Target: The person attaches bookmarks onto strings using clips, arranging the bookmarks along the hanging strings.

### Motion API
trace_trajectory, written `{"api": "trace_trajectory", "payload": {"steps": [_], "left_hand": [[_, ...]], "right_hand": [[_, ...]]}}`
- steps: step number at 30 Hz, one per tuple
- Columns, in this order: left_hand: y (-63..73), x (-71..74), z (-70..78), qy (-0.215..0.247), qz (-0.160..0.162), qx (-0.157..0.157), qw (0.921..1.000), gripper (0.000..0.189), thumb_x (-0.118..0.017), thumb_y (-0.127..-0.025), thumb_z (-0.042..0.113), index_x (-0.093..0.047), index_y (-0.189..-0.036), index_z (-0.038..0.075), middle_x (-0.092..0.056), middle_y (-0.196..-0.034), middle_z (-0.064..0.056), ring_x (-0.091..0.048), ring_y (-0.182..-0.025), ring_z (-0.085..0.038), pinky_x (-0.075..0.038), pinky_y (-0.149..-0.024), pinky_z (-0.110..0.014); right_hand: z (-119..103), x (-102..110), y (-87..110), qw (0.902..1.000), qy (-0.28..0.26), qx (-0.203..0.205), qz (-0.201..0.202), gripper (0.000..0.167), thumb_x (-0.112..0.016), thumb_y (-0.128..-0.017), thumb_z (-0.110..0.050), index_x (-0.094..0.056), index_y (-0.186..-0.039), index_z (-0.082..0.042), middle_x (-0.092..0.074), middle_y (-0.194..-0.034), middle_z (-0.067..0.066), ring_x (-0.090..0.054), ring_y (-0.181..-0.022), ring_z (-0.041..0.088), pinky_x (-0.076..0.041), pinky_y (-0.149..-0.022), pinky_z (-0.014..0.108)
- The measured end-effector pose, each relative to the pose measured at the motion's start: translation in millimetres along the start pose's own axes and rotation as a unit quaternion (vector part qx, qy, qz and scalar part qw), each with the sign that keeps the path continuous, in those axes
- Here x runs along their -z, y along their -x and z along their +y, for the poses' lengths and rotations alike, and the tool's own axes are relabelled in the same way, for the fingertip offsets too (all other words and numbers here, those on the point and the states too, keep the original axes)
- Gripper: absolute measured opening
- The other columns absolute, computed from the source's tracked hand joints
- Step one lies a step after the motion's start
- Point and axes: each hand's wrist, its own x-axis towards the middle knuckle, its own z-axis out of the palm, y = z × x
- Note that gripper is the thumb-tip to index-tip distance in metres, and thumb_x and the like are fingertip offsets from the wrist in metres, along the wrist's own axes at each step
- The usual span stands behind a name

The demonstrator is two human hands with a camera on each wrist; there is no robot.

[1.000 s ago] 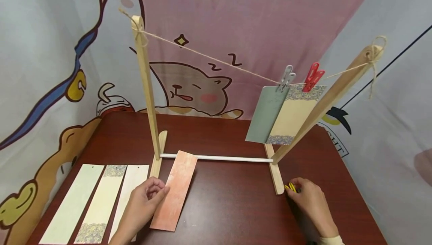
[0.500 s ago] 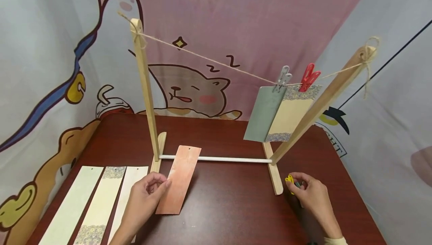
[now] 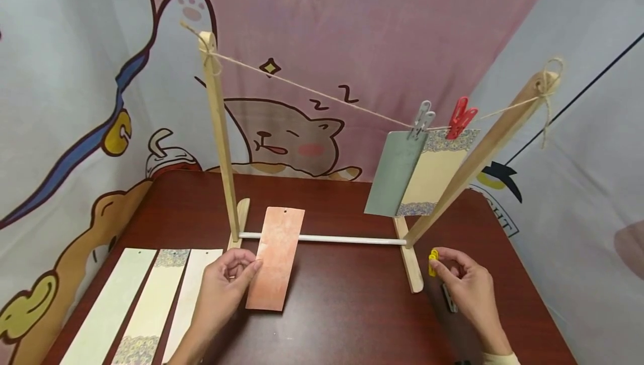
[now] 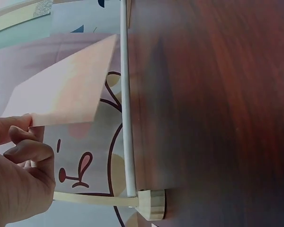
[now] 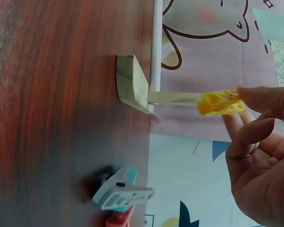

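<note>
My left hand [image 3: 228, 278] pinches the edge of an orange-pink paper bookmark [image 3: 275, 259], a strip with a small hole at its top. The strip stands tilted up above the table, in front of the rack's white bar [image 3: 347, 239]. At the right, my right hand [image 3: 465, 284] pinches a yellow clothespin [image 5: 220, 102] between thumb and forefinger, lifted off the table. A grey clothespin [image 3: 420, 121] and a red clothespin [image 3: 460, 119] hold a green bookmark [image 3: 394, 174] and a cream patterned bookmark [image 3: 435, 178] on the string [image 3: 312, 90].
Three bookmarks lie side by side at the left, the nearest to the edge a pale green bookmark [image 3: 108, 303]. Wooden posts [image 3: 219, 147] carry the string. By my right hand lie more clothespins, among them a grey-white clothespin [image 5: 123, 195] and a red clothespin [image 5: 119, 217].
My left hand has raised the orange-pink bookmark and turned it more upright. The yellow clothespin has come up off the table in my right hand.
</note>
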Motion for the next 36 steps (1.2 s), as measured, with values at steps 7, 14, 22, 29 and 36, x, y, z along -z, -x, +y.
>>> {"api": "trace_trajectory", "payload": {"steps": [7,14,22,29,36], "left_hand": [[-11.3,-13.1,7.7,0.047,-0.022,-0.017,0.9985,0.011,-0.082,-0.095,-0.005,-0.073,-0.095,0.001,-0.07,-0.077,-0.011,-0.055,-0.061,-0.008,-0.043,-0.051,-0.02],[-18.0,-25.3,17.9,0.07,-0.019,-0.036,0.9967,0.013,-0.084,-0.092,-0.007,-0.08,-0.101,0.0,-0.079,-0.086,-0.012,-0.057,-0.063,-0.005,-0.042,-0.053,-0.019],[-23.1,-35.0,23.2,0.07,-0.016,-0.037,0.9967,0.01,-0.085,-0.092,-0.003,-0.082,-0.098,0.004,-0.075,-0.08,-0.009,-0.044,-0.057,-0.003,-0.032,-0.048,-0.019],[-35.4,-35.1,33.2,0.049,-0.014,-0.027,0.9983,0.007,-0.087,-0.095,0.008,-0.083,-0.1,0.01,-0.067,-0.073,-0.005,-0.039,-0.056,-0.007,-0.03,-0.048,-0.02],[-47.1,-39.2,47.0,0.072,-0.033,-0.024,0.9966,0.008,-0.086,-0.097,0.011,-0.082,-0.104,0.009,-0.078,-0.092,-0.007,-0.057,-0.065,-0.011,-0.04,-0.055,-0.02]], "right_hand": [[-15.6,0.8,-2.8,0.9957,-0.056,0.051,0.053,0.027,-0.085,-0.094,0.001,-0.079,-0.119,-0.006,-0.057,-0.074,0.007,-0.042,-0.056,0.013,-0.031,-0.043,0.026],[-29.2,-1.1,-5.6,0.9878,-0.124,0.071,0.061,0.028,-0.084,-0.094,0.004,-0.079,-0.12,-0.004,-0.062,-0.075,0.003,-0.043,-0.057,0.012,-0.03,-0.044,0.028],[-55.6,6.0,-10.2,0.9844,-0.162,0.06,0.035,0.028,-0.083,-0.097,0.0,-0.079,-0.124,-0.007,-0.049,-0.067,0.005,-0.037,-0.054,0.014,-0.029,-0.044,0.029],[-84.5,5.5,-24.4,0.9731,-0.182,0.132,0.047,0.031,-0.083,-0.093,0.007,-0.08,-0.122,-0.004,-0.042,-0.065,0.003,-0.034,-0.05,0.012,-0.025,-0.042,0.028],[-117.7,12.1,-38.3,0.9567,-0.213,0.18,0.083,0.028,-0.081,-0.092,0.011,-0.081,-0.118,0.0,-0.044,-0.067,0.002,-0.037,-0.054,0.012,-0.027,-0.047,0.025]]}}
